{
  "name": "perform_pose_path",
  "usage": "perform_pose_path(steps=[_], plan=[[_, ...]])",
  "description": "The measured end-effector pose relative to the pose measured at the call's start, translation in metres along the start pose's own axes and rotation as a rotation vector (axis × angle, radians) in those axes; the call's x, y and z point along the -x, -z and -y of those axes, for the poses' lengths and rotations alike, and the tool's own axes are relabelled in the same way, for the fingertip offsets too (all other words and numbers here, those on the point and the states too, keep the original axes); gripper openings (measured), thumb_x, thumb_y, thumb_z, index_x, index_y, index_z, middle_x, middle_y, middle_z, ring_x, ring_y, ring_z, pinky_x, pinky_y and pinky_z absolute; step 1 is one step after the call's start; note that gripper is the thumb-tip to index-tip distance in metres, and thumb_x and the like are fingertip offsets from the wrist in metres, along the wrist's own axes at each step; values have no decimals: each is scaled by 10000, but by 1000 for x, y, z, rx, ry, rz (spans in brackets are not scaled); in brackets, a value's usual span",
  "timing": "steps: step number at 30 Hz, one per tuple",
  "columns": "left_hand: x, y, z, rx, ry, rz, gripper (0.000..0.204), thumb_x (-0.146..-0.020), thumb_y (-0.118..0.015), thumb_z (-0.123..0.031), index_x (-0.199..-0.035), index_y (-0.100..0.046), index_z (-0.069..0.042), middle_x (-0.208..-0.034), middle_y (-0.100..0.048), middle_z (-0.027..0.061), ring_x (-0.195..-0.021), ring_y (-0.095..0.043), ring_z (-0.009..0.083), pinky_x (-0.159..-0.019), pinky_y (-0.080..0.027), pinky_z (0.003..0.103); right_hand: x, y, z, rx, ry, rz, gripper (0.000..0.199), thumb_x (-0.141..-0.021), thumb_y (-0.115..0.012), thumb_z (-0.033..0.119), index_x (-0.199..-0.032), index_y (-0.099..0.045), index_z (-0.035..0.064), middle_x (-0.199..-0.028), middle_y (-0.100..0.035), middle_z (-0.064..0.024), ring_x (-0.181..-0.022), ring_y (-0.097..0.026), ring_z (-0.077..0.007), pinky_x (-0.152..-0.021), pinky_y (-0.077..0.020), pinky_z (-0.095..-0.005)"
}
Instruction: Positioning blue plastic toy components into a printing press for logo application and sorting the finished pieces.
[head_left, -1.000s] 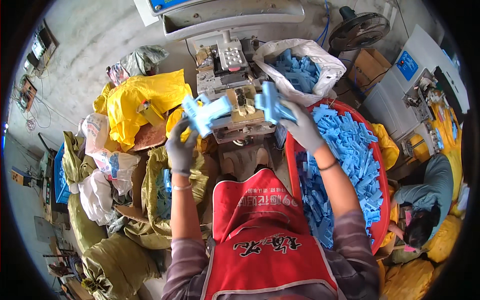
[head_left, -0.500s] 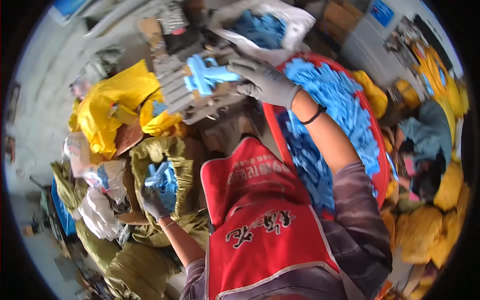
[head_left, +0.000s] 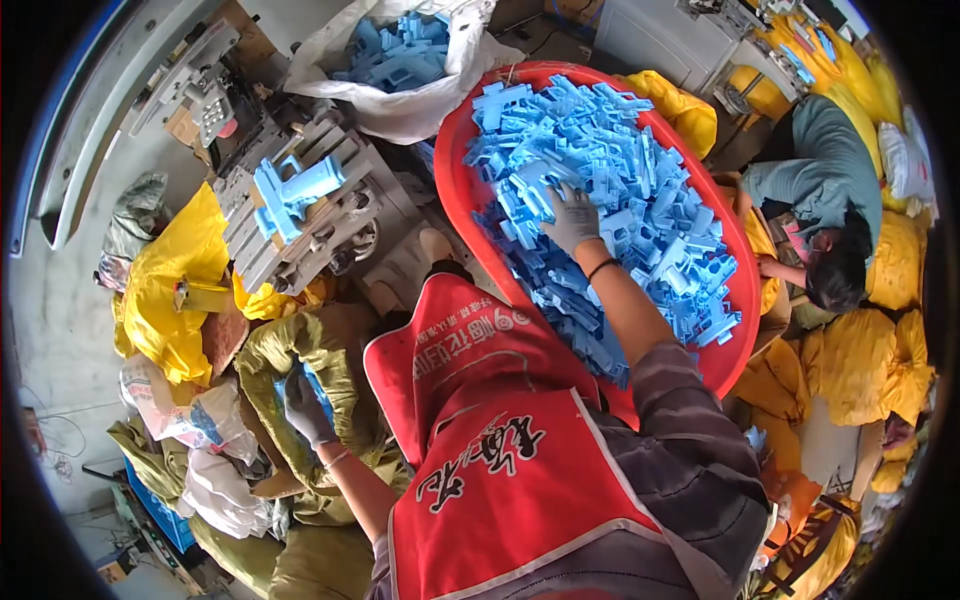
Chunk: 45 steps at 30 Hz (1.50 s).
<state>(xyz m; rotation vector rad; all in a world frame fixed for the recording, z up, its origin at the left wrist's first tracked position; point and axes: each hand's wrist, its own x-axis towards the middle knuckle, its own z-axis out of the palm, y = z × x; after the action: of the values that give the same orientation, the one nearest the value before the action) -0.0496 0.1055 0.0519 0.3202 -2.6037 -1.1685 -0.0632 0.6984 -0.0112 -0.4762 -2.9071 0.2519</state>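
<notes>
Person's right hand (head_left: 573, 216), grey glove, at 1-2 o'clock: open, fingers spread and touching the heap of light-blue gun-shaped pieces (head_left: 640, 170), no grip on any one showing. Heap fills the big red tub (head_left: 456, 175), 2 o'clock. Left hand (head_left: 303, 405), also grey glove, at 8 o'clock, reaching into an open olive sack (head_left: 265, 345); fingers mostly hidden by sack and angle, can't tell how far open or whether it holds anything. Some blue shows in that sack just beside the hand. Single blue piece (head_left: 300, 190) at 10 o'clock, on the grey metal machine (head_left: 375, 190), well apart from both hands. White sack (head_left: 390, 110) at 11 o'clock, mouth open, more blue pieces inside, near the tub rim. Yellow sheet (head_left: 175, 290) at 9. Red apron (head_left: 500, 480) on the person, 6 o'clock. Co-worker (head_left: 815, 165) in grey-green top, 2-3 o'clock, bent over, beyond the tub
</notes>
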Motion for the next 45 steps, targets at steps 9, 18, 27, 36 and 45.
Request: perform_pose_path(steps=[9, 18, 27, 36, 45], plan=[[3, 3, -14, 72, -19, 48, 248, -982, -587, -115, -1152, -706, 21, -1106, -731, 88, -1000, -668, 158, -921, -513, 303, 4, 20, -19, -10, 304, 218, 596, -720, -791, 214, -1284, -601, 236, -1315, -553, -91, -1219, -521, -335, -1003, -457, -452], [7, -12, 2, 154, -61, 94, 255, -1000, -567, -112, -1172, -693, 29, -1090, -728, 66, -989, -653, 140, -903, -517, 293, 34, 23, -55, -117, 564, 355, 296, -802, -657, 241, -1057, -738, 115, -1175, -673, -94, -1134, -598, -286, -993, -474, -442], [7, -13, -23, 10, -52, 30, 246, -990, -604, -151, -1148, -709, 4, -1091, -739, 107, -975, -681, 162, -895, -526, 310, 45, 22, -15, 9, -57, 212, 703, -747, -715, 583, -1159, -612, 23, -1138, -664, -229, -1111, -601, -405, -980, -450, -503], [-11, 3, -76, 88, -138, -45, 204, -950, -641, -109, -1098, -720, 7, -1031, -754, 137, -936, -718, 196, -851, -539, 309, 40, -1, -6, -206, -320, 107, 842, -827, -631, 629, -1425, -437, 69, -1302, -597, -248, -1207, -554, -430, -1013, -437, -502], [-33, 14, -165, -19, -471, -99, 188, -913, -651, -84, -1074, -720, -19, -1060, -732, 146, -988, -707, 290, -872, -540, 348, 34, 5, 14, 222, -117, 238, 794, -792, -726, 441, -1497, -414, 251, -1389, -567, -147, -1347, -443, -410, -1106, -250, -678]])
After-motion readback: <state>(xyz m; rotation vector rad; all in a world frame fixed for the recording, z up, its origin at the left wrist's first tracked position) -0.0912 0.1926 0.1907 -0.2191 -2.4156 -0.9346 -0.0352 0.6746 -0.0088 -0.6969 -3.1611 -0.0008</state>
